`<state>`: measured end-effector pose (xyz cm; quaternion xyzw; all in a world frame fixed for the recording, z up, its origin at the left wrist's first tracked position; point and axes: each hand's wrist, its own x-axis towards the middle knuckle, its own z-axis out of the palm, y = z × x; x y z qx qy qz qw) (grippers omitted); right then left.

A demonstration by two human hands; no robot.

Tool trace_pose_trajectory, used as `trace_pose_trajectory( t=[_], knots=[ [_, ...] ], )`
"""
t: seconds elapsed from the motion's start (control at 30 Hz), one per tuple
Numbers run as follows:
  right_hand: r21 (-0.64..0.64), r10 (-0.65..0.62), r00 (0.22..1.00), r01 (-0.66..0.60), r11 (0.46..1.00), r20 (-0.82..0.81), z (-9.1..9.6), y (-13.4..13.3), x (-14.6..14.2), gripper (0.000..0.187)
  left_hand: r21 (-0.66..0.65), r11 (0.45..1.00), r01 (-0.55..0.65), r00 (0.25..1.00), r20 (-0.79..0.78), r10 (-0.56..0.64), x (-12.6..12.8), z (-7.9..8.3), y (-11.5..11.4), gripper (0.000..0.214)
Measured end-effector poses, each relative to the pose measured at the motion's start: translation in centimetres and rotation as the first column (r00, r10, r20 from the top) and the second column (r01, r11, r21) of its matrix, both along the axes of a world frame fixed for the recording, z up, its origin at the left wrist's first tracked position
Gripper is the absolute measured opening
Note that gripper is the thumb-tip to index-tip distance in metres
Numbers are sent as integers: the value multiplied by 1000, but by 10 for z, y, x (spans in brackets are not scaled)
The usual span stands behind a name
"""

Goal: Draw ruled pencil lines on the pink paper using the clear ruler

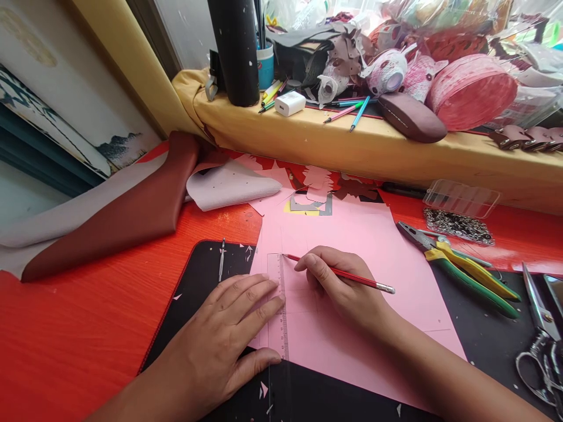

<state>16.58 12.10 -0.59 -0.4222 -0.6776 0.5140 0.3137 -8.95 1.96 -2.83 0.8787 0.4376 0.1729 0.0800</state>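
A pink sheet of paper (360, 258) lies on a black cutting mat (193, 305). My left hand (224, 340) lies flat with spread fingers on a clear plastic ruler (278, 275), pressing it against the sheet's left part. My right hand (343, 287) pinches a red pencil (352, 275). The pencil's tip touches the paper at the ruler's right edge near its top end.
Yellow-green pliers (461, 264) and steel scissors (543, 334) lie on the right. A small metal tool (221, 261) rests on the mat's top left. Brown leather (132, 211) covers the red table on the left. A cluttered yellow ledge (396, 146) runs behind, with a chain (457, 225) below it.
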Motion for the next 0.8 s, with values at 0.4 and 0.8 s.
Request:
trace_pose_trajectory(
  t=[0.4, 0.8],
  knots=[
    [57, -19, 998, 16, 998, 56, 2, 1, -2, 38, -4, 1000, -1, 1000, -13, 1, 0, 1, 0, 54],
    [84, -21, 998, 15, 996, 61, -1, 0, -2, 37, 7, 1000, -5, 1000, -18, 5, 0, 0, 0, 54]
  ],
)
